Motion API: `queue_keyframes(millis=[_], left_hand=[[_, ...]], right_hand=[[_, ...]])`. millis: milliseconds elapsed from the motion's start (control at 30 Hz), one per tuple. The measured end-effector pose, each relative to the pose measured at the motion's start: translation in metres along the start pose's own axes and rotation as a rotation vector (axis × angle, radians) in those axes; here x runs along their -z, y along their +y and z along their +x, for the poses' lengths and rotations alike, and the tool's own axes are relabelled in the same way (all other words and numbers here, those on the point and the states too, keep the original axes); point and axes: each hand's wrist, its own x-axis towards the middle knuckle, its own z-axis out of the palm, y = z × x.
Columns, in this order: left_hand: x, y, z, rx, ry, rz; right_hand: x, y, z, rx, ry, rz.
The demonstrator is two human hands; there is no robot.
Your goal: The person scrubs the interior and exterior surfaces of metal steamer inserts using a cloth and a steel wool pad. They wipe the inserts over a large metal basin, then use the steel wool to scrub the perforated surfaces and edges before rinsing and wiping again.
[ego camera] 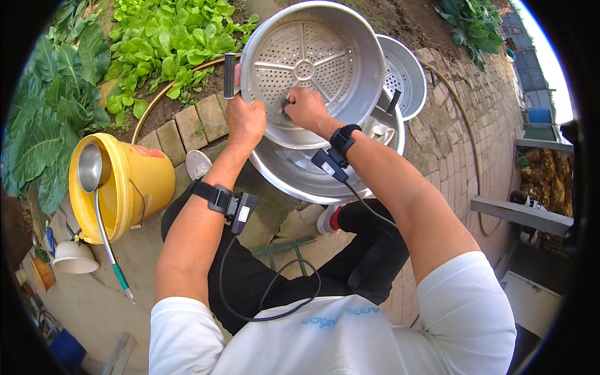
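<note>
A large metal steamer pot section [311,61] with a perforated bottom is tilted over a wide metal basin [300,176]. My left hand [246,117] grips its rim beside the black side handle [229,75]. Inside, my right hand [307,108] presses a dark scouring pad [286,108], seemingly steel wool, against the lower left of the perforated bottom. Part of the pad is hidden by my fingers. A pale cloth [378,130] lies in the basin, right of the steamer section. Both wrists wear black straps with small cabled devices.
A second perforated steamer section [403,77] stands behind the basin at right. At left are a yellow bucket [152,180] and a metal ladle [97,201] with a green-ended handle. A brick border [190,126] edges leafy plants; a hose [461,105] runs over the paving.
</note>
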Motion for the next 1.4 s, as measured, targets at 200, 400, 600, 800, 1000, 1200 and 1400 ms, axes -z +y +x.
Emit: queue_keyframes(millis=[200,400,600,800,1000,1200,1400], left_hand=[[-0.001,-0.003,0.0,0.04,-0.016,0.043],[-0.004,-0.01,0.0,-0.088,0.048,0.029],[-0.003,-0.007,0.001,-0.053,0.057,0.005],[-0.002,-0.003,0.002,0.019,0.018,0.04],[0.0,-0.001,0.003,0.043,-0.023,-0.018],[0.001,0.001,0.005,0.024,-0.023,0.021],[0.0,0.004,0.002,0.088,-0.013,-0.043]], right_hand=[[0.006,0.002,0.007,-0.007,0.016,-0.059],[-0.014,0.006,0.0,-0.003,-0.092,-0.123],[0.009,0.018,-0.003,-0.048,-0.193,0.169],[0.032,0.031,-0.017,-0.272,-0.177,0.734],[0.022,0.026,-0.028,0.127,0.019,-0.42],[0.056,0.037,-0.016,0.134,0.066,-0.371],[0.05,0.029,-0.025,0.008,-0.265,-0.562]])
